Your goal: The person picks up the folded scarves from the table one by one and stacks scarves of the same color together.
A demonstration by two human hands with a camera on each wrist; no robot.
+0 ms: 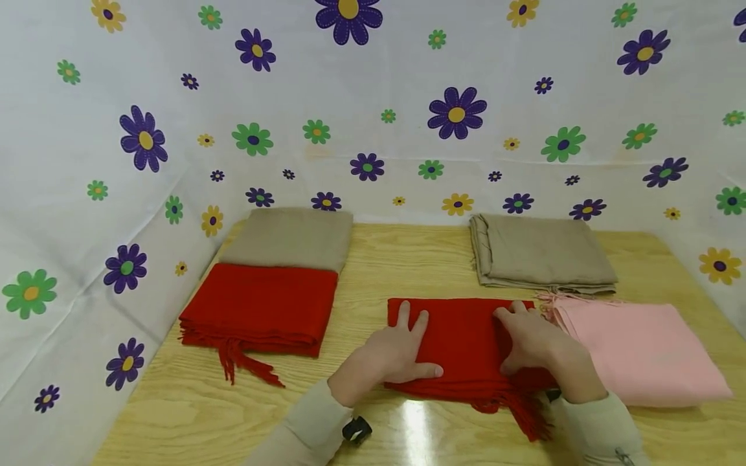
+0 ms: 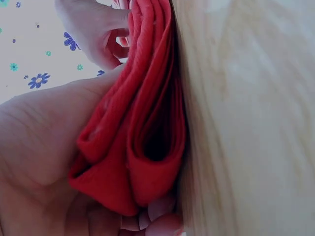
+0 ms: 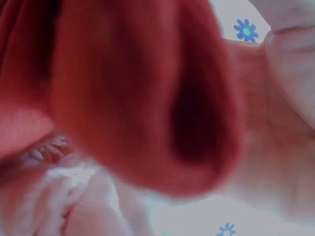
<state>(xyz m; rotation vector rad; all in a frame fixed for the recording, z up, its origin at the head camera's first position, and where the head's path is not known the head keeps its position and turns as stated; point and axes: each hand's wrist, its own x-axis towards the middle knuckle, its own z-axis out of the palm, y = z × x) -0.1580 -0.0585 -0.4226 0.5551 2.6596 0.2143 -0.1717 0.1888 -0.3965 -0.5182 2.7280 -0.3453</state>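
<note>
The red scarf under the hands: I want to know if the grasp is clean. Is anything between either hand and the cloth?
Nothing visible. The left hand and the right hand rest directly on the folded red scarf; the pink scarf lies beside it, right of the right hand.

From my remote seat I count five folded cloths on the worktop (image 1: 379, 259): two red ones, the left red cloth (image 1: 259, 307) and the middle red cloth (image 1: 466, 343), two beige ones, the left beige cloth (image 1: 288, 238) and the right beige cloth (image 1: 539, 251), and one pink cloth (image 1: 638, 353).
</note>
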